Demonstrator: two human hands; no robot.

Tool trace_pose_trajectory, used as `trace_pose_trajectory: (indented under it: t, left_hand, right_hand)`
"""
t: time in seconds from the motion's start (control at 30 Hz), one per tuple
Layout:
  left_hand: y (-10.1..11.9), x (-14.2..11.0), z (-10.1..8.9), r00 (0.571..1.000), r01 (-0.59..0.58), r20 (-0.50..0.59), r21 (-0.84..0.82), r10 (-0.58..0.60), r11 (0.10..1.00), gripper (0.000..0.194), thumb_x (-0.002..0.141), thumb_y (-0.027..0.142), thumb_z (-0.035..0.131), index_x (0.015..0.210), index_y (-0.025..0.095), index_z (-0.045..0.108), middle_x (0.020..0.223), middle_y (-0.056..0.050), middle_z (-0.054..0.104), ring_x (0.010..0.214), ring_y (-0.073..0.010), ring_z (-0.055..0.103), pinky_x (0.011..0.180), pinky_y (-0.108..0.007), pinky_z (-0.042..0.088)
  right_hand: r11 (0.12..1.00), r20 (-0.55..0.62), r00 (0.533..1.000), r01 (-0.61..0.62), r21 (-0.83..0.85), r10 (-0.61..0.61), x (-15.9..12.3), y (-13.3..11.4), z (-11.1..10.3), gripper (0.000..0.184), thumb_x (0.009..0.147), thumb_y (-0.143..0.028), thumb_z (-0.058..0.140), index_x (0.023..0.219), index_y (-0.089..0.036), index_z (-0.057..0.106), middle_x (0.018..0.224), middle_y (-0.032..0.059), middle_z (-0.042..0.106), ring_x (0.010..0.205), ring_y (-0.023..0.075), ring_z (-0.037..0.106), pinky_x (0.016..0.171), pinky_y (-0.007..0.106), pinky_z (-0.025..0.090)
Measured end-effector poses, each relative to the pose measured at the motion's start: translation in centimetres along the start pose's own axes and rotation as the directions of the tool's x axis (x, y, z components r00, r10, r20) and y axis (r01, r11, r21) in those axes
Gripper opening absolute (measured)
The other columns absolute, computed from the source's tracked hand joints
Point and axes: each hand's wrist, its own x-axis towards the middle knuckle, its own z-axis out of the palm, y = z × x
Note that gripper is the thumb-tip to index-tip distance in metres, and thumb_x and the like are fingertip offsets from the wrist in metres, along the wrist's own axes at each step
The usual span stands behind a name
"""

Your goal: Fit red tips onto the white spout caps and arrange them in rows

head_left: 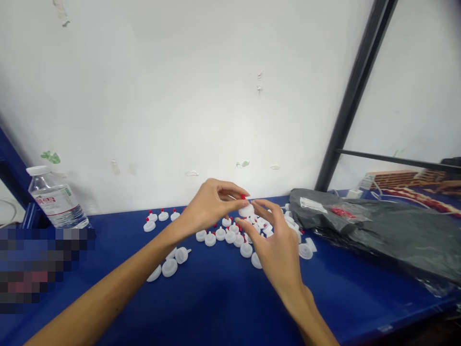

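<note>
My left hand and my right hand meet above a blue table. Both pinch one white plastic cap with a small red tip, held between their fingertips. Below the hands lies a scatter of several white caps, some with red tips, such as the row at the back left. A few plain white caps lie nearer to me, beside my left forearm.
A clear water bottle stands at the far left by the white wall. A dark grey plastic bag with red pieces inside covers the right of the table. A black metal post rises behind it.
</note>
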Motion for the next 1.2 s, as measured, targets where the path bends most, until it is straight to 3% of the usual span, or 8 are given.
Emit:
trace_pose_trajectory:
  t: [0.13,0.23,0.37,0.43,0.57,0.83,0.97,1.2]
  left_hand:
    - [-0.5,0.3,-3.9,0.998,0.059,-0.042,0.299,-0.048,0.952,0.019,0.079,0.032,0.072,0.092,0.018,0.077,0.087,-0.007,0.078,0.075,-0.0197,0.072,0.054,-0.023,0.053]
    - [-2.5,0.5,-7.4,0.97,0.22,-0.045,0.571,-0.237,0.791,0.014,0.073,0.028,0.072,0.083,0.018,0.076,0.085,-0.006,0.077,0.061,-0.0168,0.069,0.049,-0.022,0.047]
    - [-6.6,0.6,-10.3,0.802,0.444,0.032,0.636,-0.597,0.632,0.014,0.065,0.022,0.072,0.078,0.018,0.072,0.083,-0.004,0.078,0.066,-0.0183,0.072,0.053,-0.02,0.049]
    - [-8.5,0.6,-10.9,0.741,0.499,0.039,0.636,-0.67,0.589,0.013,0.06,0.019,0.073,0.073,0.017,0.071,0.084,-0.005,0.078,0.072,-0.0202,0.073,0.058,-0.021,0.052]
    - [-10.6,0.4,-11.3,0.684,0.549,0.003,0.656,-0.73,0.517,0.012,0.054,0.015,0.074,0.064,0.017,0.067,0.08,-0.006,0.078,0.071,-0.0211,0.073,0.061,-0.024,0.054]
    - [-11.3,0.3,-10.7,0.675,0.562,-0.175,0.751,-0.717,0.346,0.017,0.05,0.004,0.073,0.053,0.015,0.061,0.06,-0.01,0.069,0.066,-0.0286,0.07,0.066,-0.037,0.054]
    - [-11.6,0.2,-10.7,0.65,0.6,-0.184,0.72,-0.738,0.349,0.015,0.055,0.001,0.07,0.057,0.014,0.062,0.068,-0.01,0.073,0.063,-0.0231,0.071,0.062,-0.03,0.055]
    - [-12.5,0.4,-13.8,0.659,0.622,-0.207,0.691,-0.723,0.368,0.015,0.055,0.007,0.075,0.066,0.016,0.069,0.073,-0.008,0.075,0.063,-0.0224,0.072,0.059,-0.027,0.055]
  right_hand:
    - [0.999,-0.02,0.999,-0.029,0.031,0.03,-0.1,-0.1,0.1,0.037,0.092,-0.047,0.064,0.123,-0.027,0.056,0.123,0.0084,0.071,0.113,0.0293,0.068,0.092,0.045,0.053]
    - [0.999,-0.008,0.999,-0.034,0.029,0.034,-0.2,-0.1,0.1,0.027,0.097,-0.044,0.056,0.12,-0.028,0.059,0.117,0.0064,0.072,0.111,0.0275,0.068,0.09,0.044,0.054]
    - [1.0,0.007,1.0,-0.026,0.007,0.026,-0.2,-0.1,0.1,0.024,0.098,-0.041,0.054,0.118,-0.029,0.06,0.116,0.0051,0.073,0.109,0.0266,0.069,0.086,0.042,0.054]
    - [1.0,0.012,1.0,-0.02,0.006,0.02,-0.2,0.0,0.2,0.022,0.098,-0.038,0.054,0.117,-0.029,0.061,0.116,0.0044,0.073,0.107,0.0256,0.069,0.081,0.038,0.055]
    - [1.0,0.057,0.998,0.005,0.006,-0.005,-0.3,-0.1,0.3,0.016,0.098,-0.033,0.052,0.106,-0.027,0.065,0.115,0.0036,0.073,0.095,0.0226,0.072,0.068,0.031,0.053]
    - [0.996,0.1,0.992,0.079,-0.028,-0.076,-0.2,-0.2,0.3,0.015,0.097,-0.03,0.054,0.1,-0.027,0.068,0.094,0.0006,0.075,0.084,0.0208,0.071,0.074,0.032,0.052]
    - [0.994,0.124,0.988,0.102,-0.047,-0.096,-0.3,-0.1,0.4,0.016,0.096,-0.03,0.054,0.099,-0.026,0.069,0.091,0.0009,0.075,0.084,0.0211,0.07,0.076,0.032,0.052]
    - [0.994,0.129,0.987,0.101,-0.039,-0.095,-0.4,-0.2,0.3,0.013,0.095,-0.026,0.055,0.098,-0.026,0.068,0.089,-0.0011,0.073,0.079,0.0181,0.069,0.071,0.029,0.049]
